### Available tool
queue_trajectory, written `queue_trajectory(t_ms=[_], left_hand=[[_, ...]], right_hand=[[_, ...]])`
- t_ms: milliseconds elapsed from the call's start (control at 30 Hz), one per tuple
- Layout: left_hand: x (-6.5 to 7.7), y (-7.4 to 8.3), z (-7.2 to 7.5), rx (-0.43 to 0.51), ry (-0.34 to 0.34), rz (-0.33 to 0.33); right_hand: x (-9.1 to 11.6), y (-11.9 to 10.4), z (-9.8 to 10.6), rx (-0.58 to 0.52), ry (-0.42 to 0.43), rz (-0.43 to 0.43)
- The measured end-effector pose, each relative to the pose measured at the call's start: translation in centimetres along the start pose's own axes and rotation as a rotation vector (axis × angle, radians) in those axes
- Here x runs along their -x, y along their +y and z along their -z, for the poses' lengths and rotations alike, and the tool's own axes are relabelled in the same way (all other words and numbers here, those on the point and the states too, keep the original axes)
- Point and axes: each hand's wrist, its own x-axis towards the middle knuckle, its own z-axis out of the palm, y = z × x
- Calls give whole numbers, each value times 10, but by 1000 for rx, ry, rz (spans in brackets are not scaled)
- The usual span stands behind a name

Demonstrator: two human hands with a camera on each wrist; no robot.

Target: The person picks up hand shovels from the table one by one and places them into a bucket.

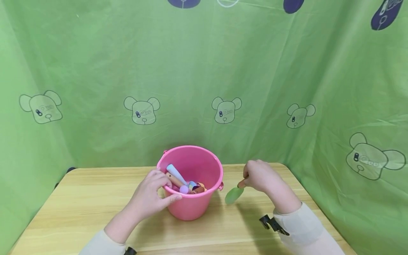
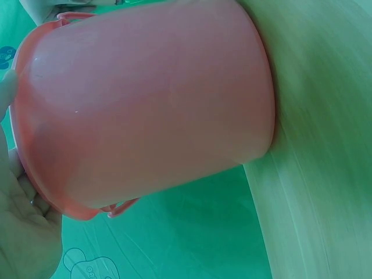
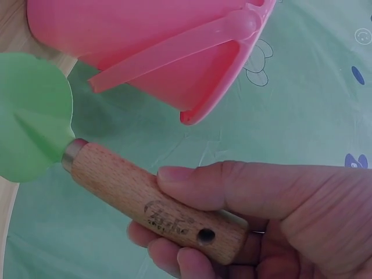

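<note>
A pink bucket stands upright on the table, holding several small things. My left hand grips its near-left rim, thumb outside and fingers over the inside. In the left wrist view the bucket wall fills the middle, with the hand at the rim. To the right of the bucket, my right hand holds a small trowel by its handle, blade pointing down and left. Up close, the trowel has a green blade and a wooden handle, pinched between thumb and fingers.
Inside the bucket lie a pale blue stick-shaped piece, a wooden handle, a purple ball-shaped end and other coloured pieces. A green curtain with bear drawings surrounds the wooden table at the back and sides.
</note>
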Motion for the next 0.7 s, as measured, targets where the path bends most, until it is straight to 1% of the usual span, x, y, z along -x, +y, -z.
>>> queue_trajectory(t_ms=[133,333,700], left_hand=[[0,-1,-1,-6,1,0],[0,-1,-1,-4,-5,7],[0,-1,-2,0,-8,4]], right_hand=[[0,1,0,-3,2,12],[1,1,3,-20,5,8],[6,-5,21,-4,34,40]])
